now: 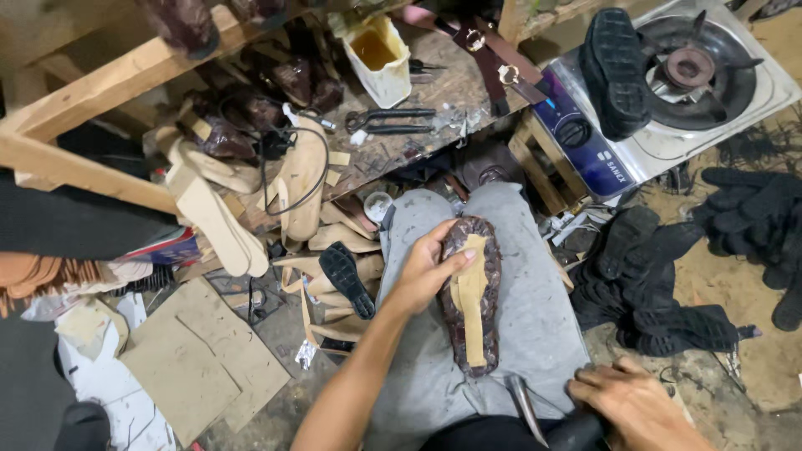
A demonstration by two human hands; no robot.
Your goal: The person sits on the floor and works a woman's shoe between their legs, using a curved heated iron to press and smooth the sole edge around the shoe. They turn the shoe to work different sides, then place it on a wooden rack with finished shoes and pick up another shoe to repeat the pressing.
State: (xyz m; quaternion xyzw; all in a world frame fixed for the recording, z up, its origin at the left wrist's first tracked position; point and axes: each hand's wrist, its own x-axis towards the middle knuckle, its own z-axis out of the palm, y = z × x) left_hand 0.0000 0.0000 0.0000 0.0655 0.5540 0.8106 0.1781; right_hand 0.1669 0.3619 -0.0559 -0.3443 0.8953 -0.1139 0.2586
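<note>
A shoe held upside down on the lap

The left hand (422,269) pinches the dark brown leather shoe with its tan insole (472,292). The right hand (628,403) is wrapped around a metal tool with a black handle (535,415). A black rubber sole (347,278) lies just left; a silver gas stove (710,108) sits far right.

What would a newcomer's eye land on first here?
Probably the brown shoe lying sole-up on the person's grey-trousered lap, pinned by the left hand, with a tan insole strip on it. The right hand sits at bottom right on a dark tool handle. Next, the gas stove at top right with a black sole on it.
</note>
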